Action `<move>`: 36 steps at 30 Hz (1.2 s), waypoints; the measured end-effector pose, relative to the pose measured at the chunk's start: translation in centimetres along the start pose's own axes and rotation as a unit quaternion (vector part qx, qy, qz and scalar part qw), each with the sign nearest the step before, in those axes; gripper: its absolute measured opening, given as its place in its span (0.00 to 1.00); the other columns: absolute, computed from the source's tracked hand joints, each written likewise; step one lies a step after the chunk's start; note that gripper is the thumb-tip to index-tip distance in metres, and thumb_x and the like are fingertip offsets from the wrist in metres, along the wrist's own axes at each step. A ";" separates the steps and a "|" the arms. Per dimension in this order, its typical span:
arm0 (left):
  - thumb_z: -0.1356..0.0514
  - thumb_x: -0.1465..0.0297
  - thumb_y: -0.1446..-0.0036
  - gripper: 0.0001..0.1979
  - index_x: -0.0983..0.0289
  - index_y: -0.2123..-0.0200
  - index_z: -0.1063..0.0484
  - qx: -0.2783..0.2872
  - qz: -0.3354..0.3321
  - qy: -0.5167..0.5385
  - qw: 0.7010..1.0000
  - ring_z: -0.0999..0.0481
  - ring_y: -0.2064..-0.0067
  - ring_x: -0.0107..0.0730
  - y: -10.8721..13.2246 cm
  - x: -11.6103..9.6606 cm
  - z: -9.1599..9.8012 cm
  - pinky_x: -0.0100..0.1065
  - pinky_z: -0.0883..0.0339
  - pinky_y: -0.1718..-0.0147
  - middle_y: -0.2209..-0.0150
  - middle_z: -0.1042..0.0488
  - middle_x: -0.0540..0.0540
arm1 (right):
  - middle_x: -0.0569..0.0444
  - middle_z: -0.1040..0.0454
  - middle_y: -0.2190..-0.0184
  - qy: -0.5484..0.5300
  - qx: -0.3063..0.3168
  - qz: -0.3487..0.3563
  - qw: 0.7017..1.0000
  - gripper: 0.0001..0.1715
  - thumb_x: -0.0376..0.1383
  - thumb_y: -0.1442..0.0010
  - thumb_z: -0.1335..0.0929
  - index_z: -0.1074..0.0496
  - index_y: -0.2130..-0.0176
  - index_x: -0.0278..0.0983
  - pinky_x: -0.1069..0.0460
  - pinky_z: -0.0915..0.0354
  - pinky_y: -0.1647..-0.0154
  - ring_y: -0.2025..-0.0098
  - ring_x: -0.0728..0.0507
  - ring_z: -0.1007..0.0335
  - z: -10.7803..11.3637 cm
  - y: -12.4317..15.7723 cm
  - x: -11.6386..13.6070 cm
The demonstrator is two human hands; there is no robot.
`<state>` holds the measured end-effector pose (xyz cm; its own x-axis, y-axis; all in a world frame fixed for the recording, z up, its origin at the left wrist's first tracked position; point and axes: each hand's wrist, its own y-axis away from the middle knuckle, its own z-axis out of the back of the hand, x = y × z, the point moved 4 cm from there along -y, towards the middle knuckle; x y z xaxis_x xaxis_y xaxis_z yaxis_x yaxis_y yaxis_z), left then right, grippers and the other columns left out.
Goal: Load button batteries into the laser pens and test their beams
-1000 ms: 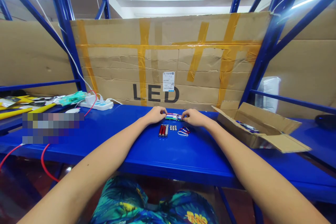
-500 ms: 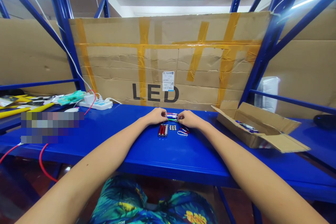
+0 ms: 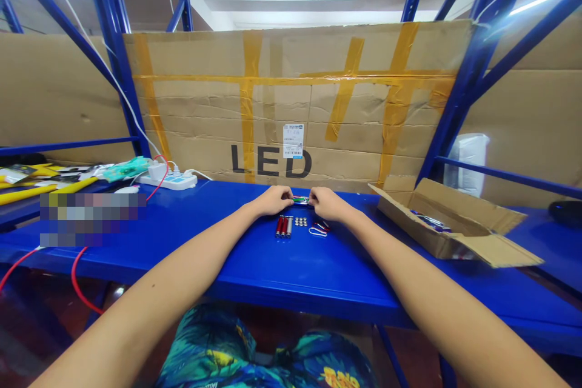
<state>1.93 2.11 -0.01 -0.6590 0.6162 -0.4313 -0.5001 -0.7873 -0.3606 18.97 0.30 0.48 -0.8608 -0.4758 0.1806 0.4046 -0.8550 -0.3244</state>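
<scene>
Both my arms reach out over a blue shelf top (image 3: 318, 273). My left hand (image 3: 273, 200) and my right hand (image 3: 328, 204) are curled, fingertips pinched on the two ends of a row of small coloured tubes (image 3: 301, 199) lying crosswise between them. Just in front of the hands lie three short red and silver tubes (image 3: 282, 226) side by side, several small silver discs (image 3: 301, 221) and red and white clips (image 3: 318, 228).
An open cardboard box (image 3: 454, 221) with wrapped parts sits at the right. A taped cardboard sheet marked LED (image 3: 291, 103) stands behind. At the left are a white power strip (image 3: 168, 180), red cable (image 3: 79, 282) and yellow items (image 3: 27, 193). Blue rack posts (image 3: 113, 54) flank the shelf.
My hands have drawn closer together, so less of the row of coloured tubes shows between them. The items in front have stayed put.
</scene>
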 end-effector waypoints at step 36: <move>0.47 0.63 0.40 0.12 0.64 0.64 0.28 -0.004 -0.042 0.036 0.998 0.29 0.62 0.35 0.4 -2.1 0.1 0.33 0.38 0.62 0.66 0.25 0.52 | 0.57 0.29 0.76 -0.200 -0.028 0.018 0.979 0.03 0.34 0.41 0.36 0.34 0.66 0.37 0.56 0.42 0.74 0.77 0.49 0.35 0.1 0.2 1.1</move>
<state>3.03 0.45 0.87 -0.5720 0.6809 -0.4574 -0.5474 -0.7322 -0.4054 18.11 -0.40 0.68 -0.6530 -0.5568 0.5134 0.4050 -0.8295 -0.3845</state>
